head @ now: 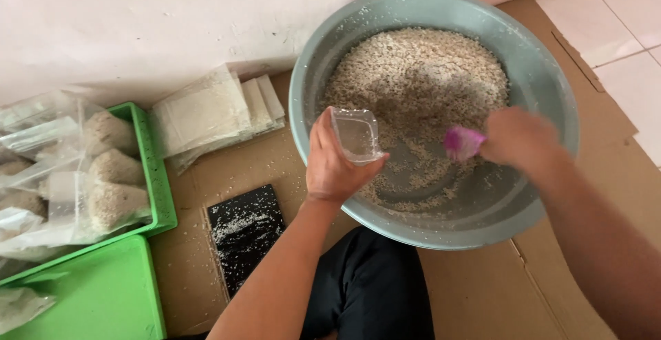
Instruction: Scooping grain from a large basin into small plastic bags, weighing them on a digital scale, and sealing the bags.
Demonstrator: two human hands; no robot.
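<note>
Left hand [335,168] clamps a clear plastic bag [357,133] open over the grey basin [551,92] at upper right; right hand [520,140], blurred, grips a pink scoop [463,143] in the grain [413,71], mid-fill; next needs a steady pour.

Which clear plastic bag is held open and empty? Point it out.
The small clear bag held by the left hand over the grey basin. Its mouth gapes open; the filled bags lie in the green tray, the flat stack of bags by the wall.
</note>
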